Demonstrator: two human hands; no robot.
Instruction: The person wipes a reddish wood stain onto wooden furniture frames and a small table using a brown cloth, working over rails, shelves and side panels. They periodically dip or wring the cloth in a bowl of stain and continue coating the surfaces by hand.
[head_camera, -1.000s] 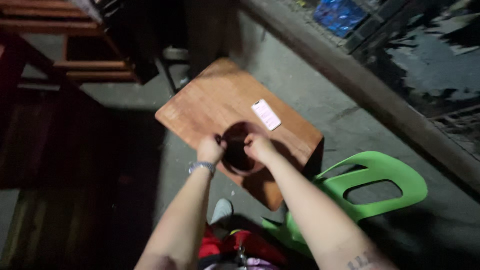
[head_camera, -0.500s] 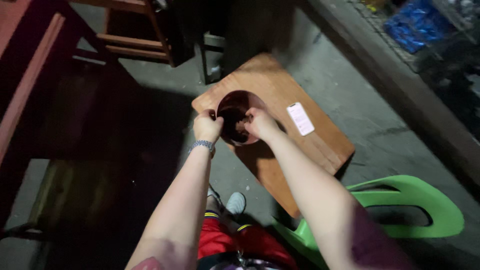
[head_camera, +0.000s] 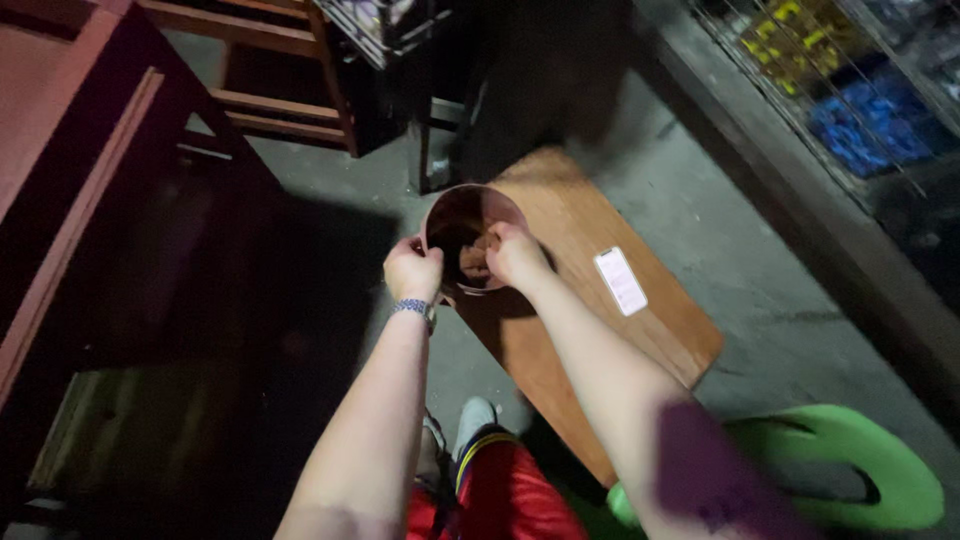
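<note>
1. Bowl (head_camera: 470, 232) raised off the table (head_camera: 600, 300) since earlier, now at its left edge.
2. Left hand (head_camera: 412, 270) grips the rim, arm extended.
3. Right hand (head_camera: 515, 255) grasps the opposite rim, fingers inside.

A dim storeroom or back yard of a home: bare concrete floor (head_camera: 760, 250), a low wooden counter (head_camera: 600, 300), a green plastic chair (head_camera: 850, 460), wooden furniture frames (head_camera: 270, 90), wire cages (head_camera: 850, 80) of stock.
</note>
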